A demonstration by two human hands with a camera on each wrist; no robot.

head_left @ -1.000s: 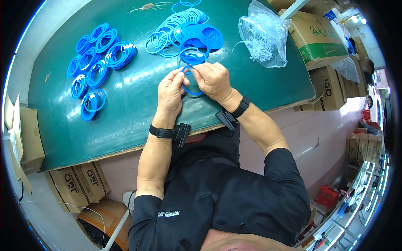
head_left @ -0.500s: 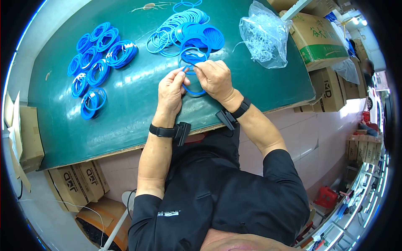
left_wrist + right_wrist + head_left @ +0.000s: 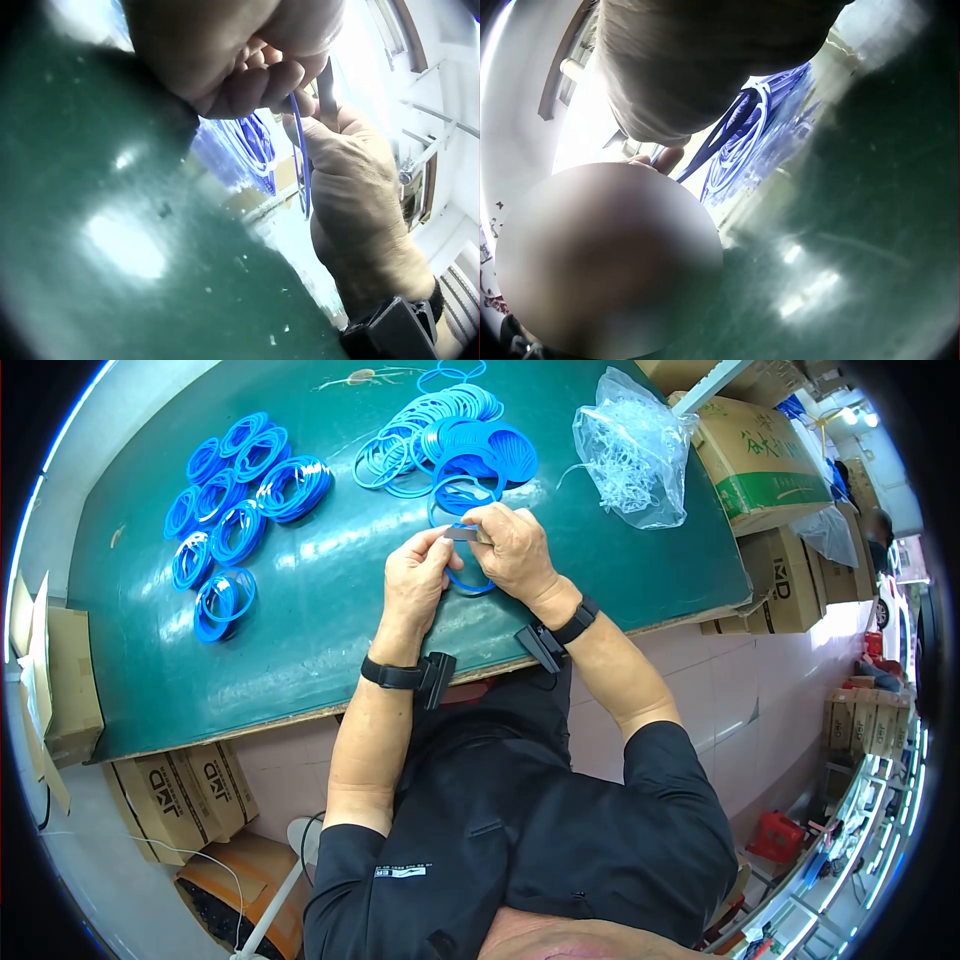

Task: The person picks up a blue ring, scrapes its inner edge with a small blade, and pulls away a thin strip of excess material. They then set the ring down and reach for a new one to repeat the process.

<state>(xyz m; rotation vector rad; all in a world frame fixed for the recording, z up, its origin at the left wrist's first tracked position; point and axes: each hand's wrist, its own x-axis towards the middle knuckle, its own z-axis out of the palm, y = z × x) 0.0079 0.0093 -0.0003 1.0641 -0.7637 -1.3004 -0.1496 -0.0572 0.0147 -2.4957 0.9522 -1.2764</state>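
Observation:
My left hand [image 3: 415,580] pinches a thin blue ring [image 3: 470,589] between thumb and fingertips, above the table near its front edge. In my right hand [image 3: 516,552], thumb and fingers grip a small flat metal blade [image 3: 460,534]. The blade spans the short gap between the two hands, right at the left fingertips. In the left wrist view, the blade [image 3: 328,101] stands up from the right fingers, and the ring [image 3: 302,146] hangs edge-on between the hands. The right wrist view is mostly filled by the hand and a blurred patch.
On the green table [image 3: 330,590] lie several bundles of blue rings [image 3: 236,532] at left. A spread pile of blue rings [image 3: 440,435] lies beyond the hands. A clear bag of pale scraps [image 3: 630,455] is at right, beside a cardboard box [image 3: 765,455].
My left hand has shifted slightly right, closer to the right hand. The blade, seen as a thin dark strip before, now shows its flat grey face.

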